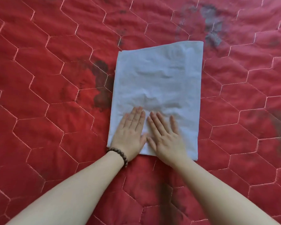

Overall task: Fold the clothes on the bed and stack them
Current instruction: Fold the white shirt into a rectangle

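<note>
While the folded white cloth (157, 95) lies flat in the middle of the red quilted bedspread (47, 78), both hands sit palm-down on its near end, side by side and almost touching. The left hand (130, 132), with a bead bracelet (118, 155) on its wrist, and the right hand (166, 135) both have fingers straight and spread a bit, gripping nothing, just pressing on the fabric.

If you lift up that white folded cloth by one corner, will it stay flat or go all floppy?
Probably floppy: the white folded cloth shows soft wrinkles and lies limp on the red quilt. It likely unfolds if lifted by one corner, since nothing pins its layers. It looks thin, so probably light.
</note>
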Demonstrator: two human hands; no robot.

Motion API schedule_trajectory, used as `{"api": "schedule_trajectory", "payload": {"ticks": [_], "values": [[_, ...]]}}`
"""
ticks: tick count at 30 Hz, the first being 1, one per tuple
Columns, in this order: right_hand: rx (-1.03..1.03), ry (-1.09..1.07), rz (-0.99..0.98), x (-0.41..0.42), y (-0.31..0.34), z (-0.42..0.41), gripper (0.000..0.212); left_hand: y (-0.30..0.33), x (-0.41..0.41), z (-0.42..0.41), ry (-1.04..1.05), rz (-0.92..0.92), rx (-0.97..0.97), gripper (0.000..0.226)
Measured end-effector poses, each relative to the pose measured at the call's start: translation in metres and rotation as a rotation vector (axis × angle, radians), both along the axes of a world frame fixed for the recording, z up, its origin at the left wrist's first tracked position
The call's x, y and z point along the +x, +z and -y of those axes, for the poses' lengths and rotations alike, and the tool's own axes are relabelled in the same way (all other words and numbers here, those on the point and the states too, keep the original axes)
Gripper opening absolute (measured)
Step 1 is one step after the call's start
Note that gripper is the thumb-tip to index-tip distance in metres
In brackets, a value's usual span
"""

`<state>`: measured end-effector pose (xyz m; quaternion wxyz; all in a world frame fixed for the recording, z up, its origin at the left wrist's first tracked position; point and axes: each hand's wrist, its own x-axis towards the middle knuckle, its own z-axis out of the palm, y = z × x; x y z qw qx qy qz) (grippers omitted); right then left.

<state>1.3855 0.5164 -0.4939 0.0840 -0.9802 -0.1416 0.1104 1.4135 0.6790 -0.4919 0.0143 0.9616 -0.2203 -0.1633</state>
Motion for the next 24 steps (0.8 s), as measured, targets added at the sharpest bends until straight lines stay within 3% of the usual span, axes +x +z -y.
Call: {"api": "schedule_trajectory", "payload": {"ticks": [6,8,11,14,16,20,24], "values": [[-0.179,-0.480,-0.115,0.012,0.004,0.093,0.073,-0.003,0.018,-0.016,0.128,0.074,0.034,0.078],[-0.143,-0.436,-0.029,0.023,0.011,0.088,0.069,-0.001,0.037,-0.010,0.142,0.086,0.039,0.076],[0.037,-0.150,0.161,0.053,0.013,0.043,0.059,-0.003,0.074,0.013,0.094,0.093,0.006,0.070],[0.168,0.039,0.133,0.080,0.003,0.003,0.056,-0.012,0.105,0.028,0.206,0.099,0.003,0.065],[0.171,0.019,0.080,0.098,-0.006,0.001,0.052,-0.015,0.111,0.030,0.285,0.118,-0.001,0.064],[-0.021,0.114,0.029,0.137,-0.008,0.034,0.055,-0.016,0.107,0.030,0.310,0.144,-0.001,0.068],[-0.134,-0.170,-0.037,0.172,-0.008,0.093,0.060,-0.016,0.106,0.028,0.303,0.151,0.029,0.072]]}}
